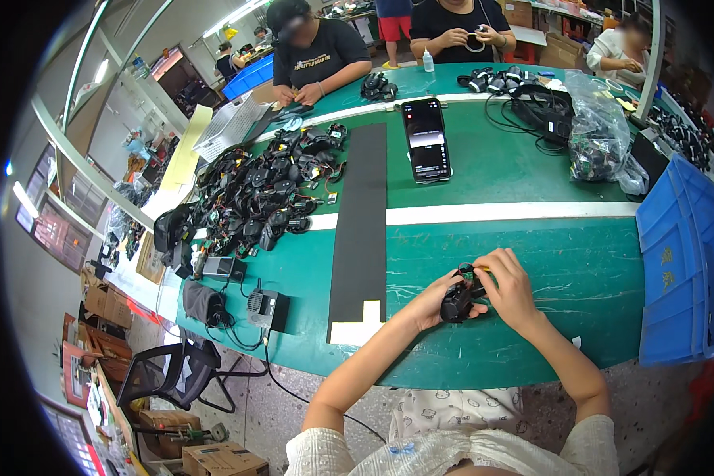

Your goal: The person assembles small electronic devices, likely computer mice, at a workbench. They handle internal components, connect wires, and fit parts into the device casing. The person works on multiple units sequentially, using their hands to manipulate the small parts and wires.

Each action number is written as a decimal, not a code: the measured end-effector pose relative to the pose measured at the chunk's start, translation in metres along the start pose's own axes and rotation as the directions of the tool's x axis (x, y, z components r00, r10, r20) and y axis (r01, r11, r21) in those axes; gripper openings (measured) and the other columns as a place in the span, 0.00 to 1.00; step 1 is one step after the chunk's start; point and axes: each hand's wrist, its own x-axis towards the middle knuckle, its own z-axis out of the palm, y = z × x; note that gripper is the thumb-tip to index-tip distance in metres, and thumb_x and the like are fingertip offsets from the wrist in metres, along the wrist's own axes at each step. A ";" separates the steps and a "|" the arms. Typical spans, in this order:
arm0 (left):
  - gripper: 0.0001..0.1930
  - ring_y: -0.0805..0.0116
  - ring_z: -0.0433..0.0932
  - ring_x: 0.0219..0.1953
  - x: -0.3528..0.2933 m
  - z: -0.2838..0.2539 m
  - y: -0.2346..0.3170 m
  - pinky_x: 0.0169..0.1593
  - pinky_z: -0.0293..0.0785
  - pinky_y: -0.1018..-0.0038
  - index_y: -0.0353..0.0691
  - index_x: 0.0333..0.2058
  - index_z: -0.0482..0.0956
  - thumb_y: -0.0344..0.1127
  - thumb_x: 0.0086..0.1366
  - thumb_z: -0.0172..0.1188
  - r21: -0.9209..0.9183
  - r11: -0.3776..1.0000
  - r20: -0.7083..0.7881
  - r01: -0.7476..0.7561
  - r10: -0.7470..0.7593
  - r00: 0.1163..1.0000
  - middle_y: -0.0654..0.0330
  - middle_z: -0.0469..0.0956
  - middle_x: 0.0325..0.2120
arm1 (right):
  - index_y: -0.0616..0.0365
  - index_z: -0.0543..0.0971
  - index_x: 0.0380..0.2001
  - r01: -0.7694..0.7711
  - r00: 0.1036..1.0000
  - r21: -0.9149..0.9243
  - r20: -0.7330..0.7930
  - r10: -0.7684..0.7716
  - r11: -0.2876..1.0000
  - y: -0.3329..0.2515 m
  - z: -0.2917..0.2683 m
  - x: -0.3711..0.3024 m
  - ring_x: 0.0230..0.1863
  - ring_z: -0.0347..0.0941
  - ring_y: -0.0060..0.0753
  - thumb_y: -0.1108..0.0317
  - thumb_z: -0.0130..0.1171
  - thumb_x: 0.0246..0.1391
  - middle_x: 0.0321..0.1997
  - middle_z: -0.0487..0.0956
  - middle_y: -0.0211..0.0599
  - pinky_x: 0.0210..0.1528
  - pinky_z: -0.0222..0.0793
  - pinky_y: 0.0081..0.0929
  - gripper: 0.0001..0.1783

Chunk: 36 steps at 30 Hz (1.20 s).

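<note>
My left hand (431,304) is closed round a small black plastic device (454,307), held just above the green tabletop near the front edge. Part of a green circuit board and thin wires show at the device's top. From the right, my right hand (509,289) reaches over it with fingers pinched beside the board. Something small and yellowish shows at those fingertips, too small to name. A heap of similar black devices (254,186) with loose wires and small boards lies to the left.
A long black mat (361,182) runs up the green table (523,262). A phone (426,143) leans beyond my hands. On the right stand a blue crate (682,262) and a clear bag of parts (599,131). A grey power unit (267,309) with cables sits left; co-workers sit opposite.
</note>
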 end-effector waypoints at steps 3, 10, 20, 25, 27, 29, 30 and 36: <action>0.17 0.52 0.80 0.32 0.000 0.001 0.001 0.33 0.82 0.68 0.37 0.50 0.61 0.39 0.67 0.42 -0.022 0.999 0.025 -0.028 0.028 0.999 0.46 0.72 0.40 | 0.61 0.72 0.30 -0.027 1.000 0.012 -0.005 0.027 1.000 0.003 -0.001 -0.001 0.32 0.67 0.41 0.73 0.54 0.49 0.28 0.70 0.38 0.33 0.64 0.34 0.04; 0.19 0.53 0.80 0.32 -0.003 0.005 0.003 0.34 0.81 0.68 0.38 0.51 0.61 0.44 0.68 0.39 -0.134 0.991 0.075 -0.018 0.028 0.997 0.47 0.72 0.40 | 0.61 0.71 0.32 -0.109 0.994 0.064 0.002 0.109 0.992 0.004 -0.002 0.000 0.33 0.67 0.43 0.73 0.51 0.52 0.29 0.71 0.40 0.34 0.63 0.35 0.04; 0.21 0.51 0.78 0.39 -0.003 0.003 0.006 0.40 0.79 0.62 0.37 0.49 0.64 0.47 0.66 0.42 -0.269 0.955 0.170 0.122 -0.077 0.982 0.49 0.72 0.42 | 0.62 0.72 0.33 -0.146 0.989 0.068 0.044 0.143 0.987 0.007 0.001 -0.003 0.36 0.67 0.44 0.73 0.51 0.52 0.31 0.70 0.41 0.37 0.63 0.35 0.05; 0.17 0.49 0.74 0.45 -0.007 0.012 0.008 0.45 0.76 0.59 0.38 0.48 0.65 0.40 0.64 0.45 -0.352 0.928 0.273 0.123 -0.024 0.962 0.49 0.70 0.44 | 0.62 0.72 0.32 -0.136 0.990 0.046 0.048 0.134 0.990 0.013 0.003 -0.004 0.36 0.66 0.43 0.73 0.51 0.52 0.30 0.70 0.41 0.37 0.63 0.35 0.05; 0.18 0.49 0.73 0.46 -0.007 0.013 0.007 0.46 0.76 0.59 0.35 0.48 0.64 0.38 0.62 0.46 -0.308 0.944 0.201 0.118 -0.057 0.978 0.47 0.69 0.45 | 0.62 0.72 0.32 -0.144 0.989 0.046 0.051 0.141 0.989 0.011 0.002 -0.003 0.35 0.66 0.43 0.73 0.52 0.52 0.30 0.70 0.40 0.37 0.63 0.35 0.05; 0.19 0.49 0.73 0.47 -0.007 0.013 0.005 0.47 0.75 0.58 0.33 0.48 0.64 0.36 0.61 0.48 -0.314 0.940 0.154 0.135 -0.090 0.984 0.46 0.69 0.45 | 0.62 0.72 0.32 -0.152 0.987 0.048 0.059 0.149 0.987 0.011 0.002 -0.003 0.35 0.66 0.43 0.73 0.52 0.51 0.30 0.70 0.40 0.37 0.63 0.35 0.04; 0.18 0.49 0.73 0.46 -0.006 0.012 0.004 0.48 0.74 0.58 0.32 0.48 0.63 0.35 0.60 0.48 -0.340 0.928 0.147 0.153 -0.108 0.983 0.46 0.69 0.45 | 0.62 0.72 0.32 -0.156 0.986 0.049 0.066 0.153 0.987 0.010 0.002 -0.003 0.35 0.67 0.43 0.73 0.52 0.51 0.30 0.70 0.40 0.36 0.63 0.35 0.04; 0.17 0.49 0.74 0.44 -0.007 0.012 0.007 0.51 0.72 0.56 0.29 0.46 0.63 0.34 0.60 0.46 -0.404 0.900 0.126 0.163 -0.122 0.985 0.43 0.69 0.43 | 0.61 0.73 0.31 -0.180 0.983 0.134 0.055 0.174 0.974 0.009 0.002 -0.002 0.35 0.67 0.42 0.73 0.53 0.50 0.30 0.70 0.39 0.36 0.63 0.34 0.04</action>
